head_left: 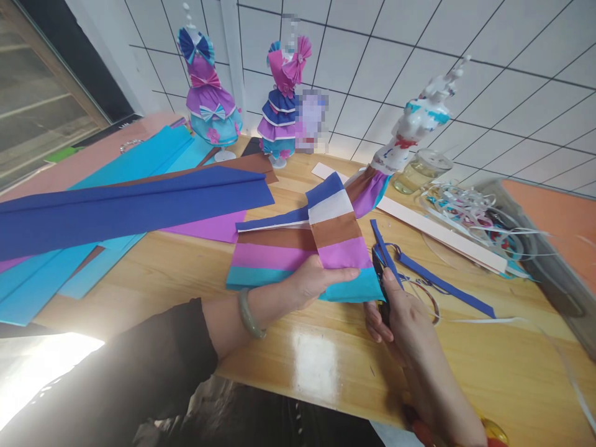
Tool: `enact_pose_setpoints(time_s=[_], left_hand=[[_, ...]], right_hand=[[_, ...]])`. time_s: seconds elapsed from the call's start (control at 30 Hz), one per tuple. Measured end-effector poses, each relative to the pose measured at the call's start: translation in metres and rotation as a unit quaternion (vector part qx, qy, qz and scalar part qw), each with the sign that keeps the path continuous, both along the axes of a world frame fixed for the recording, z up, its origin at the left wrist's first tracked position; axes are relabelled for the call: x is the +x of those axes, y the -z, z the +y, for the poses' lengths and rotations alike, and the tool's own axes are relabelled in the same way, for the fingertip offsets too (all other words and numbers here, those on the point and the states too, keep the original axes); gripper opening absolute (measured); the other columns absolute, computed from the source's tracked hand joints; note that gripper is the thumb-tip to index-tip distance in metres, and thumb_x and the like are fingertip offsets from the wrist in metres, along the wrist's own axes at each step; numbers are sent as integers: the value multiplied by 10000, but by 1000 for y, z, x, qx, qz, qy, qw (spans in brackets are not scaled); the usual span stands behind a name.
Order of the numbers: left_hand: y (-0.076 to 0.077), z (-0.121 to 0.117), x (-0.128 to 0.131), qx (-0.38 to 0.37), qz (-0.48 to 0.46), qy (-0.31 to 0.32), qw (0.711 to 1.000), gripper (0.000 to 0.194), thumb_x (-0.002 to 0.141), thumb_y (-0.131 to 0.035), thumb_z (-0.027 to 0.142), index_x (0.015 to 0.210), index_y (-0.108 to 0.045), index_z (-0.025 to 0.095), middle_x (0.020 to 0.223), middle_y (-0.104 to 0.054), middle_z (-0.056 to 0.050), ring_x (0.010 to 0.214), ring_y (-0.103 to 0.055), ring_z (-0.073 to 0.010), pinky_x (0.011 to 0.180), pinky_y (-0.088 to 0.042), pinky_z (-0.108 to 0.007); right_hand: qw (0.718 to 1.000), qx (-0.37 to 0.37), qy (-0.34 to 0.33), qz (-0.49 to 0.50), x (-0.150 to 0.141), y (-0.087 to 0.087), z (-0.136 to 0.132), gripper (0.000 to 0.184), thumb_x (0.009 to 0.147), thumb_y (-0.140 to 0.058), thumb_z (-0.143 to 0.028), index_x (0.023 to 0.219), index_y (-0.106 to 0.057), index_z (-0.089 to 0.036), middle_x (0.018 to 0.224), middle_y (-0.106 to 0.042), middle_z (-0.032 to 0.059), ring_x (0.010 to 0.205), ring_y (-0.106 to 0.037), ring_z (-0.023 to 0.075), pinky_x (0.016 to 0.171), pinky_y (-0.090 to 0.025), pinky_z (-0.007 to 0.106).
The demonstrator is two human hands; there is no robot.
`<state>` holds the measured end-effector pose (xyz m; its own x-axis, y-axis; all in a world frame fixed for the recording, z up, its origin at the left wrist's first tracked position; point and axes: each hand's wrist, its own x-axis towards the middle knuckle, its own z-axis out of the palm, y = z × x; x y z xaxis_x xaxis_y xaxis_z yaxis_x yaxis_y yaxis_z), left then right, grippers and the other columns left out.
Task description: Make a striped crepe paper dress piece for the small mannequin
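Note:
My left hand (316, 280) pinches the lower edge of a striped foam piece (336, 236) banded in blue, white, brown, purple and teal. That piece runs up to a white mannequin bust (416, 127) lying tilted on the wooden table (326, 360). My right hand (400, 313) is closed round a dark tool (379, 273) that looks like scissors, right beside the striped piece's teal edge. A green bangle circles my left wrist.
Long dark blue (121, 211), teal and purple foam sheets cover the table's left. Two dressed mannequin dolls (207, 93) (282, 93) stand at the back. A white strip (433, 230), blue offcut strips (442, 285), a glass jar (421, 171) and tangled ribbon scraps (470, 214) lie on the right.

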<state>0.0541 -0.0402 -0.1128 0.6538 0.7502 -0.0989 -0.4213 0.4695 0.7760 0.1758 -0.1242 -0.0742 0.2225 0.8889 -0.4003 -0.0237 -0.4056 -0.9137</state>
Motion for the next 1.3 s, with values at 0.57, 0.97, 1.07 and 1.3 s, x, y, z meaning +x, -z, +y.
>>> enact_pose_setpoints(time_s=[0.57,0.97,1.07,1.3], left_hand=[[-6,0,-2,-29,-23,10,999,425,613,-785,254,1017,-668,196,1083,-664,-64,1044,-580,-242,976,-395,-420],[-10,16,-3,-105,-82,-71,989,278,643,-749,171,914,-684,177,1074,-675,-64,1139,-539,-231,1018,-348,-363],[-12,15,-3,-117,-74,-61,988,301,617,-757,152,908,-681,155,1045,-682,-77,1125,-552,-244,1016,-358,-383],[-11,8,-3,-108,-89,-30,990,407,638,-748,162,1033,-652,146,1140,-646,-98,1171,-520,-270,1025,-353,-424]], right_hand=[[1000,-7,21,-5,0,5,-1,631,836,-397,-643,380,-393,-208,270,-294,-42,269,-321,71,338,-308,222],[999,-14,9,44,-4,3,-5,569,840,-414,-622,455,-448,-204,299,-319,-54,274,-302,64,339,-308,219],[997,-8,4,73,-3,6,-6,572,837,-401,-635,467,-462,-202,304,-312,-60,266,-274,58,331,-302,219],[999,-16,25,40,1,8,-6,618,850,-354,-640,402,-412,-219,276,-309,-35,273,-315,80,344,-313,243]])
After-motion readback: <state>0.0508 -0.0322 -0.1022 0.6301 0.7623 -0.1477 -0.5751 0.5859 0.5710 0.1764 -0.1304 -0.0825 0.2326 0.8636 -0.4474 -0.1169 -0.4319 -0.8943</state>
